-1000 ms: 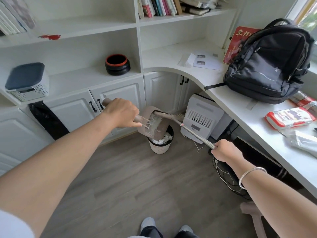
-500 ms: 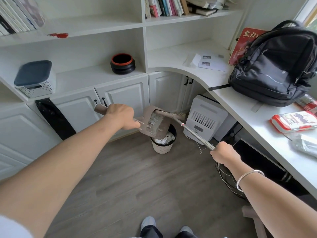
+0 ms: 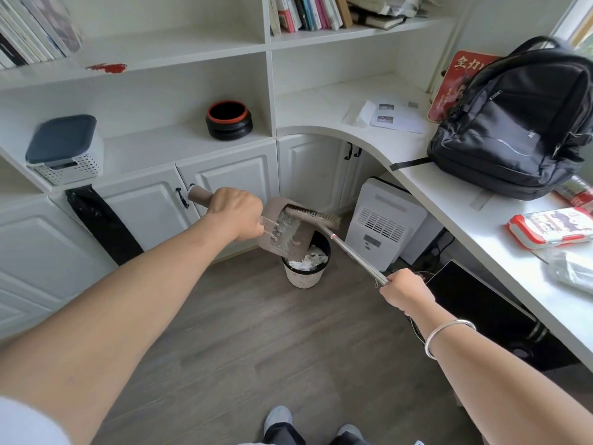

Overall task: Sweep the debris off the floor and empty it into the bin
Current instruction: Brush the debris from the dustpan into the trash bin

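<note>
1. At the centre of the frame, the left hand (image 3: 236,213) is clenched round the brown handle of the dustpan (image 3: 282,231), holding the pan tilted above the bin (image 3: 306,266); half a second ago the same fist held it in much the same place, and the pan's lower lip now hangs just over the bin's rim.
2. Right of centre, the right hand (image 3: 405,290) is closed on the metal shaft of the broom (image 3: 322,220); the bristle head lies across the pan's upper edge, touching it, as it did in the two earlier frames.
3. Grey-white debris (image 3: 287,228) clings to the pan's inner face; compared with a second ago the patch looks much alike, and I cannot tell whether any has dropped.
4. Below the pan, the bin stands on the grey wood floor (image 3: 256,348) with white crumpled waste inside; it has kept its spot beside the white appliance (image 3: 386,224).
5. Across the three frames the view has drifted slightly, so shelves and cupboards sit a little further right in the frame than a second ago; both arms reach forward as before, with a silver bangle (image 3: 449,335) on the right wrist.
6. On the right side, the white surface (image 3: 449,194) carries a black backpack (image 3: 516,123) and a red-and-white packet (image 3: 553,226), both unmoved; at the upper middle a black pot with an orange rim (image 3: 228,120) stays on its shelf.
</note>
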A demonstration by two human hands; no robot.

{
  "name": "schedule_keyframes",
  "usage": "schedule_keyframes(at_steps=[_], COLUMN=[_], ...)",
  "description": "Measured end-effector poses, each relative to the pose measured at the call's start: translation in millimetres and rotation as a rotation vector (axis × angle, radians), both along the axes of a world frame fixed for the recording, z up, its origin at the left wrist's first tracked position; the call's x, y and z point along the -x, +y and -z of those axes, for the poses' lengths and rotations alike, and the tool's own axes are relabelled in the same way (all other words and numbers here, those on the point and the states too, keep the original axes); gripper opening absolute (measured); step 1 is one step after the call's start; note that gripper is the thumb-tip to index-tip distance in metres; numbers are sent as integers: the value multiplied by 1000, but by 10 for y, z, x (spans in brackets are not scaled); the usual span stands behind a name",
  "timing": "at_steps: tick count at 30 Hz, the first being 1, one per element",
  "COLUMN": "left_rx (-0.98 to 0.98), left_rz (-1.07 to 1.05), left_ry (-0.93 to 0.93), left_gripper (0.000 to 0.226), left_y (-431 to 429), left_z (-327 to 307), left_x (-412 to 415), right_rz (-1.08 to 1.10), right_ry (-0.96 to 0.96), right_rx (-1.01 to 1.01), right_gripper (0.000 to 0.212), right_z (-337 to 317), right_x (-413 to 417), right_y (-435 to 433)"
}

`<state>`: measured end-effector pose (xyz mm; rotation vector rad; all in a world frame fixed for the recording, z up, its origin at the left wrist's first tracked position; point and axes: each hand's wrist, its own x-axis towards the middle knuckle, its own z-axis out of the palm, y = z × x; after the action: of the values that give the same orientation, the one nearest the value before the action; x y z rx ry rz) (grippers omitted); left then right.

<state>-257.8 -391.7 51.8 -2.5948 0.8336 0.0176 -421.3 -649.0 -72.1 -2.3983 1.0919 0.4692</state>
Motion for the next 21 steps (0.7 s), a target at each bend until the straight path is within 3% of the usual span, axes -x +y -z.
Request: schedule_keyframes(at_steps=[5,13,21], left_rx=[-58,-91,-142], left_rz=[83,147,210], left_ry=[-70,-136,-175], left_gripper=[35,35,39], left_y=[25,60,23], left_z=[-81,2,121], left_x=[-51,-79,-72], right_rz=[-3,-64,-26], right_ry=[55,98,79], right_rx=[18,161,131], right_gripper=[43,33,29], right_z=[60,57,-42], right_x=[0,63,222], right_y=[109,6,-208])
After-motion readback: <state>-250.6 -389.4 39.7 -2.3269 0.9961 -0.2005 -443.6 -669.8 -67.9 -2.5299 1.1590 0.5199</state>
